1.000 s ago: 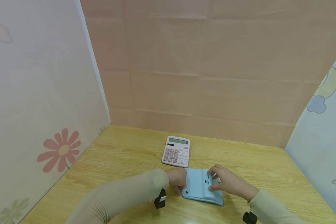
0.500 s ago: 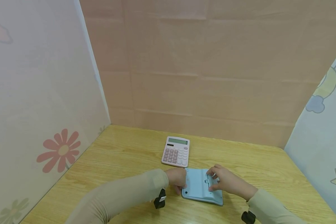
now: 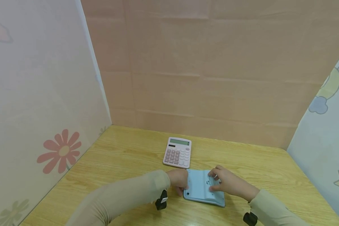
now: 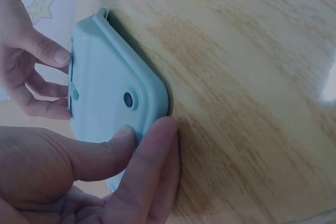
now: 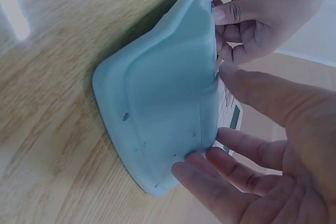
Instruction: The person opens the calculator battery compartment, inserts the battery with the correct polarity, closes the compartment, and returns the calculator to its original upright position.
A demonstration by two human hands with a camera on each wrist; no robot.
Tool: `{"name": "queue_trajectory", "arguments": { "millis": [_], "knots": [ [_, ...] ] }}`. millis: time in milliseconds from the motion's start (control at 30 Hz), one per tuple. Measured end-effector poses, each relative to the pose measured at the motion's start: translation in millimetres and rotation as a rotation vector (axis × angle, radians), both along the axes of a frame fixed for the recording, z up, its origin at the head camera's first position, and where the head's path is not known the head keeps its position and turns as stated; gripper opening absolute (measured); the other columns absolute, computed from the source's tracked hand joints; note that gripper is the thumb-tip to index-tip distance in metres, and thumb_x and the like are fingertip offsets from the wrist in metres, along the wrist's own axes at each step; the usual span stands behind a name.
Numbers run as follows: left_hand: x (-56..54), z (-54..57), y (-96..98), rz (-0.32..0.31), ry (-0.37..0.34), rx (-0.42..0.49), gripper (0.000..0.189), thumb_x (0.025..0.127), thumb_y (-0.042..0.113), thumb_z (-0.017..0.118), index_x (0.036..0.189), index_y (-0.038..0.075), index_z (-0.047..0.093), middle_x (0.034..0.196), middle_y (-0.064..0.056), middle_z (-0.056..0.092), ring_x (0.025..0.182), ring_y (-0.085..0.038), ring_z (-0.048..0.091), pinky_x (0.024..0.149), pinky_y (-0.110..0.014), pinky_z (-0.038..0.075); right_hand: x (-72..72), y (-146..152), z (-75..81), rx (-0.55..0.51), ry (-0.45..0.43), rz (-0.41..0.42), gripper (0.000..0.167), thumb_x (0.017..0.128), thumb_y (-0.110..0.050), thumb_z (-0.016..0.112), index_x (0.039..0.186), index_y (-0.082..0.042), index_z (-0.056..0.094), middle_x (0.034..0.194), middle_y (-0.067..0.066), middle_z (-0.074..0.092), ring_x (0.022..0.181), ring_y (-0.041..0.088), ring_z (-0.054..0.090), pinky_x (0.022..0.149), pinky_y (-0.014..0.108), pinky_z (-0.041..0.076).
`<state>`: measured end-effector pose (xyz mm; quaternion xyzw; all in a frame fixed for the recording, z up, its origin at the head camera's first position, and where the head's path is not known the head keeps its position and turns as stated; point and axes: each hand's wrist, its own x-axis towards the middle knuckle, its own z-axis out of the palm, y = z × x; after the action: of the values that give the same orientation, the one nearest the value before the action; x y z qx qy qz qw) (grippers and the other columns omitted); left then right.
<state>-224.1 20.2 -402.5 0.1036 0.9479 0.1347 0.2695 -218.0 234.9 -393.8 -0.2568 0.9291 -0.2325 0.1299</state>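
Observation:
A light-blue calculator (image 3: 197, 185) lies face down on the table, its back with a round dark foot turned up. My left hand (image 3: 179, 180) pinches its left edge, thumb on the back and fingers along the side in the left wrist view. Over the raised part, my right hand (image 3: 228, 183) holds the battery cover (image 3: 212, 182) between thumb and fingertips. A small dark opening shows at the cover's catch. From the right wrist, the fingers (image 5: 210, 187) bend onto the calculator's back; part of the cover is hidden by the hand.
Behind the hands, a pink calculator (image 3: 177, 153) lies face up on the wooden table (image 3: 135, 147), its display lit. A brown paper backdrop (image 3: 200, 78) rises behind, with patterned panels at left and right.
The dark gap along the battery cover looks narrower than a second ago, and my right thumb has shifted slightly left. The left hand and both calculators look unmoved.

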Motion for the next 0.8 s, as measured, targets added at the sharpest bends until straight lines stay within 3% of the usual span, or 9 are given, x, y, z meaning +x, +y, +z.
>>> {"name": "queue_trajectory", "arguments": {
  "millis": [800],
  "knots": [
    [1.6, 0.2, 0.3, -0.039, 0.025, -0.028, 0.022, 0.087, 0.015, 0.073, 0.075, 0.003, 0.058, 0.067, -0.005, 0.06, 0.056, -0.014, 0.053, 0.055, -0.021, 0.042, -1.5, -0.1, 0.9, -0.006, 0.024, 0.02, 0.045, 0.079, -0.027, 0.081, 0.109, -0.001, 0.062, 0.102, 0.007, 0.057, 0.092, 0.025, 0.061, 0.074, 0.033, 0.056]
  ]
}}
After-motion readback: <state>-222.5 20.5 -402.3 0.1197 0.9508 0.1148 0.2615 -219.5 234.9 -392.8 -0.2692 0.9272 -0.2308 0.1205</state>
